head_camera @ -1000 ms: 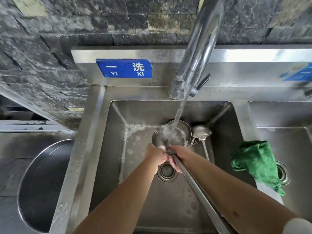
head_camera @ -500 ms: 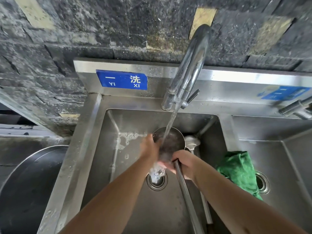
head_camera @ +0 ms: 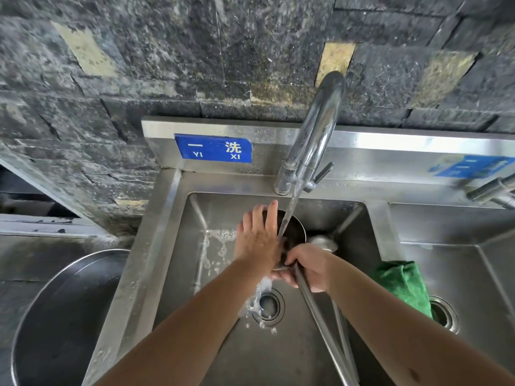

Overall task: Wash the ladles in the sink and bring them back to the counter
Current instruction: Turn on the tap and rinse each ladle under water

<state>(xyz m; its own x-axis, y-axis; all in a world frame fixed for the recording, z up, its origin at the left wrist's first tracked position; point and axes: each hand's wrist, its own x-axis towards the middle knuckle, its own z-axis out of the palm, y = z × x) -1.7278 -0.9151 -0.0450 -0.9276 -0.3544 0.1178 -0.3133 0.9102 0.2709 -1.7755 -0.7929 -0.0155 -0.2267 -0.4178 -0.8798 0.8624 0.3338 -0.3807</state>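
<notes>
under the curved tap [head_camera: 315, 135], round steel ladle [head_camera: 294, 232], perhaps soapy

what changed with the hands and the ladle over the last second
The left hand went from curled at the ladle bowl's near rim to flat, fingers straight, rubbing across the bowl, which tipped up toward the running tap. The right hand kept gripping the handle. The second ladle stayed in the sink.

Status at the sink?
Right hand grips ladle handle; left hand flat on bowl, rinsing under tap. Second ladle waits behind. Nothing blocking.
</notes>
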